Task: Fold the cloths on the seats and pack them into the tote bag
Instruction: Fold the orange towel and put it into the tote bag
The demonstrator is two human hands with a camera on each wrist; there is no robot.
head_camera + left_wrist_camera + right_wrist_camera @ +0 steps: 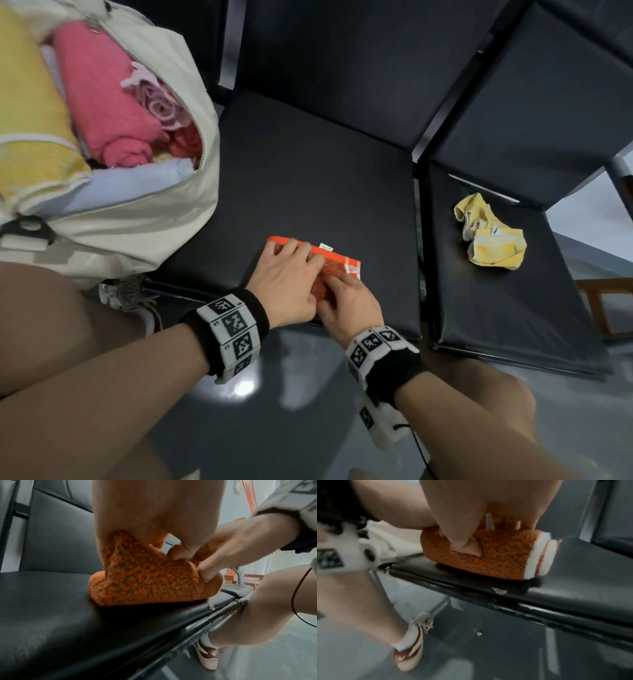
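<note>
Currently worked an orange cloth near the front edge of the middle seat, partly rolled or folded into a thick bundle with a white-striped end and a small white label at the far edge. Left hand lay over the bundle's left part, fingers fairly straight and pressing down, thumb tucked against the near side. Right hand gripped the near right part, thumb and fingers pinched into the pile. Tote bag sat on the left seat, unzipped, already stuffed with rolled pink, yellow, lilac and pale blue cloths. Crumpled yellow cloth lay unfolded on the right seat, well apart from both hands. Sneakers and grey floor below the seat edge.
</note>
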